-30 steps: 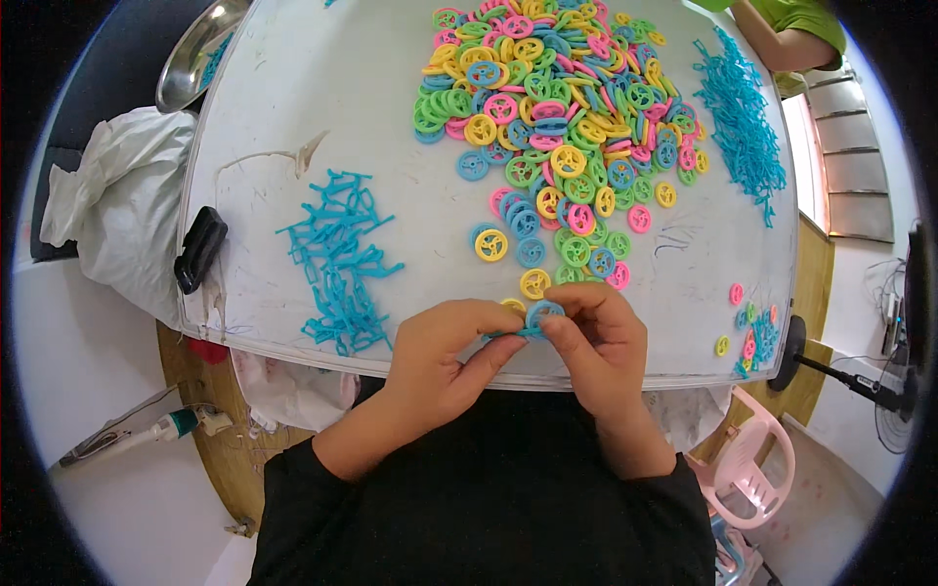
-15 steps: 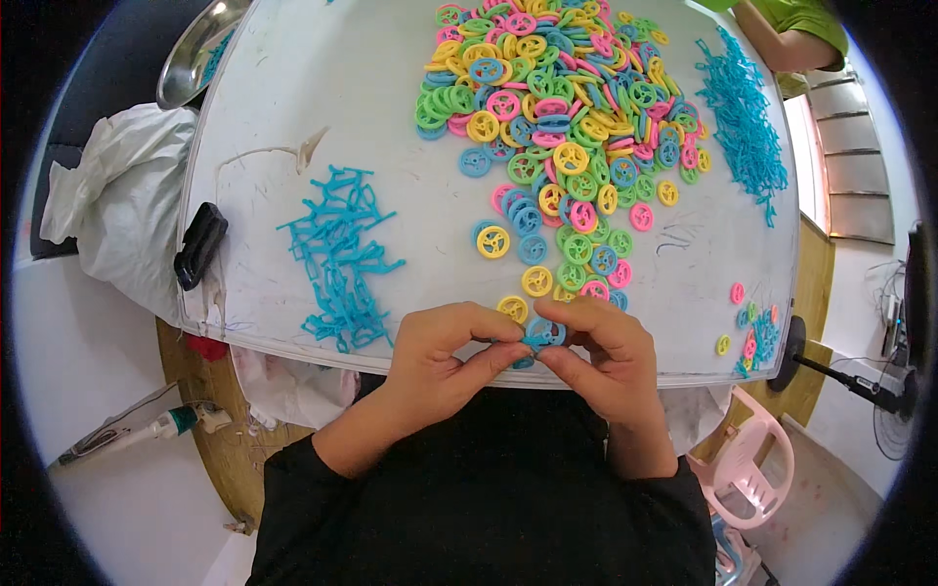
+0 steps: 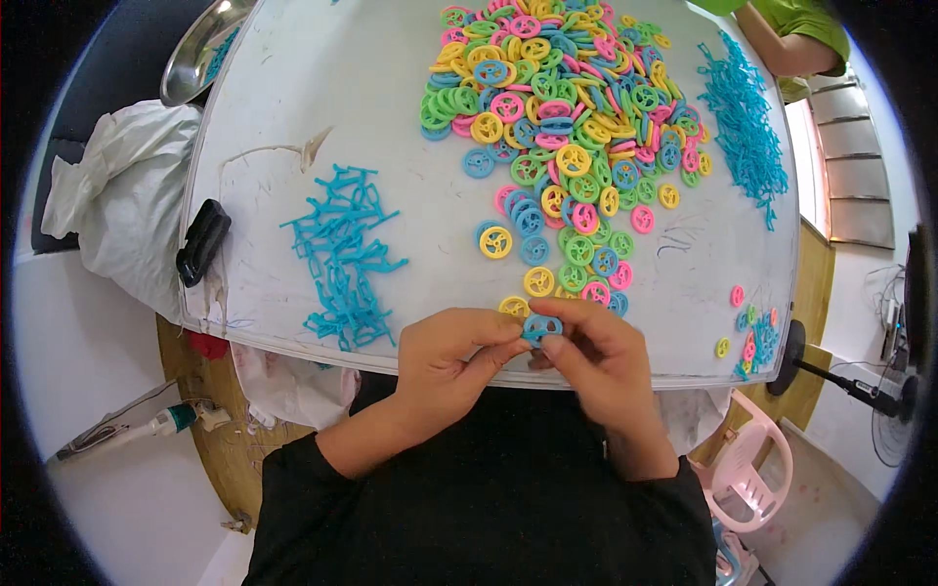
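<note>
Close to the table's front edge, both hands meet over a small light-blue plastic wheel [image 3: 550, 324]. My right hand [image 3: 604, 359] grips the wheel between thumb and fingers. At its left side my left hand [image 3: 447, 354] pinches a darker turquoise plastic piece [image 3: 531, 338], mostly covered by the fingertips. The two parts touch; how they join is hidden. Just beyond the fingers lie yellow wheels [image 3: 514, 307], [image 3: 538, 282]. Left of my left hand spreads a loose pile of turquoise forked plastic pieces [image 3: 347, 259].
A large heap of colourful wheels [image 3: 576, 98] covers the far middle of the white table [image 3: 264, 195]. More turquoise pieces [image 3: 745, 127] lie far right, near another person's arm [image 3: 782, 44]. A black case [image 3: 203, 242] sits at the left edge; a small mixed group [image 3: 757, 337] lies right.
The blue wheel has tilted and turned slightly between my fingers. My right thumb has shifted up onto it, and my left hand has barely moved.
</note>
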Demonstrator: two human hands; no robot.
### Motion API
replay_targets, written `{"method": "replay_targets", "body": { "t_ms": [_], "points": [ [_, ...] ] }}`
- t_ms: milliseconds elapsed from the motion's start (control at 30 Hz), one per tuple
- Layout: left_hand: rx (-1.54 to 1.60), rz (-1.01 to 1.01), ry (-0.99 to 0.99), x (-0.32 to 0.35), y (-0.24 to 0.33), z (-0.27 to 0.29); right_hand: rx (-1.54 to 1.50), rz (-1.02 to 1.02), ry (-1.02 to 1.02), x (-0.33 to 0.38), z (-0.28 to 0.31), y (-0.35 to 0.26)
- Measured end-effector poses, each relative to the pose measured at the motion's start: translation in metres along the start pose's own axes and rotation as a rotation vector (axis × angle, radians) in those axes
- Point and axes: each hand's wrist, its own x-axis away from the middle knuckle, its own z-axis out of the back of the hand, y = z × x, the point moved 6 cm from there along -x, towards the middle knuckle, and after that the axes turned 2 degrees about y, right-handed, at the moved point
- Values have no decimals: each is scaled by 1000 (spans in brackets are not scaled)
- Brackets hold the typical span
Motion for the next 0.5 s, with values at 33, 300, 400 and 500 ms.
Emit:
{"method": "replay_targets", "body": {
  "t_ms": [33,300,400,500],
  "points": [
    [0,0,2,-3,-1,1,553,304,-2,3,-5,-17],
    [139,-4,-5,-1,2,15,77,139,-111,-1,-7,4],
    [-4,-56,-181,3,21,41,174,293,-219,3,-9,-4],
    [78,64,-165,27,28,129,137,361,-93,6,8,-21]
  ]
}}
